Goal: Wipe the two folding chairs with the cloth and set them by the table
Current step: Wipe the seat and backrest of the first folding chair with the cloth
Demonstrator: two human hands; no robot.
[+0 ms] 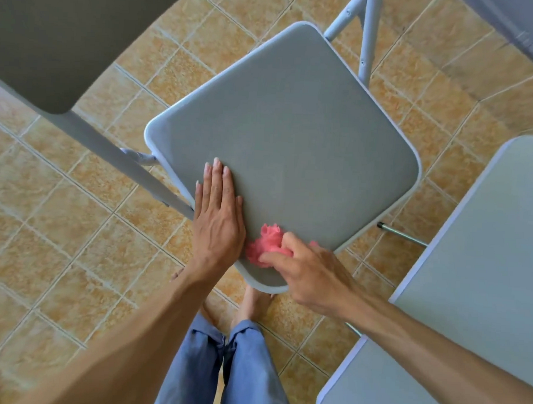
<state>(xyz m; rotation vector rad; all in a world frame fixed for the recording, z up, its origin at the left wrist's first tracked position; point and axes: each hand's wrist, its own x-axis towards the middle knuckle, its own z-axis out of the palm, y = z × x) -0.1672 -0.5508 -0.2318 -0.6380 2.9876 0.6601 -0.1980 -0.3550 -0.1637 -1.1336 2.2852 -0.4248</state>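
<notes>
Nearest the camera, two bare feet (251,305) are seen on the tiled floor (60,217) just under the front corner of the chair seat (286,141), and a risk is judged from that: if the seat is pressed hard at this near corner, the folding chair could tip or start to fold toward the feet, since the weight is being placed at the edge and not over the legs. Just above the feet, the pink cloth (265,243) is bunched on the near corner of the seat, and the right hand (301,273) is clenched over it, the grip closed around the wad with the fingers curled and the cloth pressed down against the grey padding. A wad this tightly balled is judged to clean only a narrow strip, so parts of the seat could be missed. Beside it, touching the seat's left edge, the left hand (219,212) is laid flat with the fingers straight and together; its grip is released and nothing is held, the seat only being steadied. To the right, a pale grey surface (485,257) is seen close by; whether it is the bench or the second chair cannot be told. Farther off, the backrest (52,39) and frame legs (368,38) are seen, not yet reached by the cloth.
</notes>
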